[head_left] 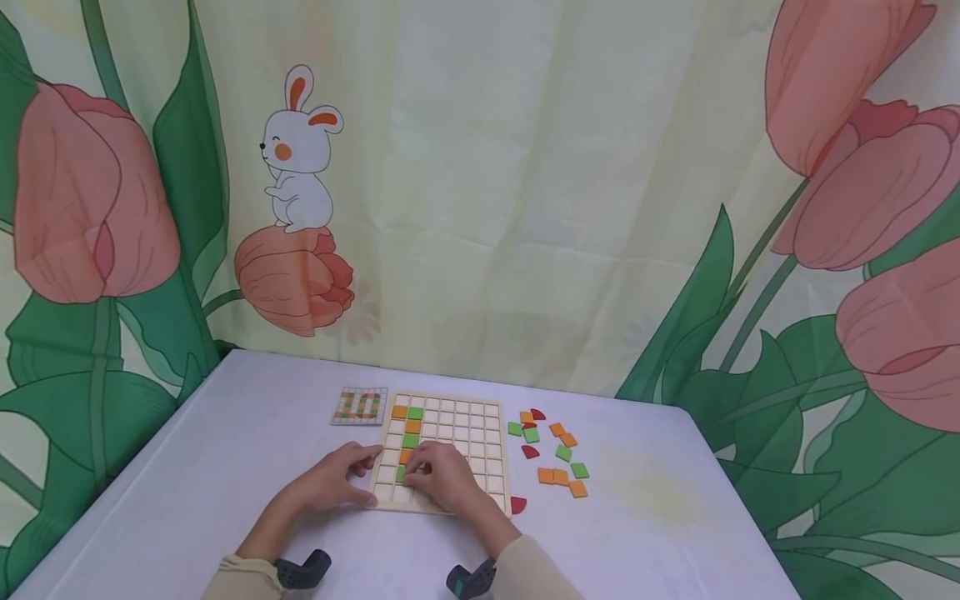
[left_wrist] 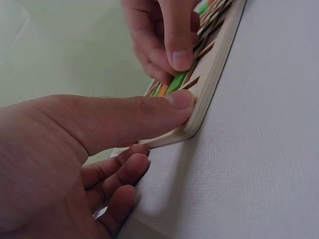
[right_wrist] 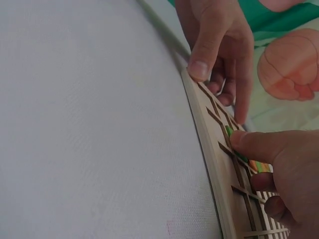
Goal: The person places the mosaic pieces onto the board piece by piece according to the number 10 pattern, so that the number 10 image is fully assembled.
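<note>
Green tile (head_left: 401,473), pinched by the right hand (head_left: 446,477), sits near the board's near left corner, ending a column of tiles (head_left: 412,427) whose long axis runs from far to near, slanting slightly left. The board (head_left: 477,450) lies roughly parallel to the tabletop's (head_left: 637,533) far edge. Left hand (head_left: 333,479), loosely spread, rests its thumb on that corner.

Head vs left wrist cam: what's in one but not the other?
Head only: rabbit print, tulip prints and the card's printed grid.
Left wrist only: left thumbnail and layered side edge of the board, both too small to make out from the head.
Both: left hand touching the board, right hand pinching a green tile.
</note>
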Tool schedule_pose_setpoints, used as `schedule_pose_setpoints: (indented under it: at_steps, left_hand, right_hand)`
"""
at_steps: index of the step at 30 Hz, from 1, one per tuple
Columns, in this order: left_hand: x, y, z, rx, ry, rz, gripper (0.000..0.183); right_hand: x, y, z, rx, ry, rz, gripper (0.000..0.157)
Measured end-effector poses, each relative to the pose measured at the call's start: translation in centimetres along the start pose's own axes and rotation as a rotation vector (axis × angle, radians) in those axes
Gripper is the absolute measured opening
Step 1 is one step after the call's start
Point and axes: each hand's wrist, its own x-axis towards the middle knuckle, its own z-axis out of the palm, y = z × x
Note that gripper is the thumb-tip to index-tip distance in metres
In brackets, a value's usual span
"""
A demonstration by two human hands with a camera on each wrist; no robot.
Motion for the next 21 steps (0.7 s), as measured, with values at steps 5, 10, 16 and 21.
schedule_pose_setpoints:
  at_steps: [5,10,16,21]
  left_hand:
    - [0.1,-0.2,0.1,0.01,0.002,-0.004,0.084]
    - [0.2,-0.2,0.0,0.009,0.003,-0.001,0.084]
    - [0.2,-0.1,0.1,0.008,0.005,-0.014,0.085]
    - [0.2,0.1,0.1,0.01,0.007,-0.019,0.086]
  right_hand:
    - [-0.2,0.2,0.0,0.03,-0.002,-0.018,0.002]
    - [-0.6,0.5,-0.3,0.067,0.006,-0.048,0.007]
    - [-1.3,1.1,-1.0,0.083,0.039,-0.009,0.018]
    - [-1.9,1.9,-1.5,0.082,0.038,0.007,0.022]
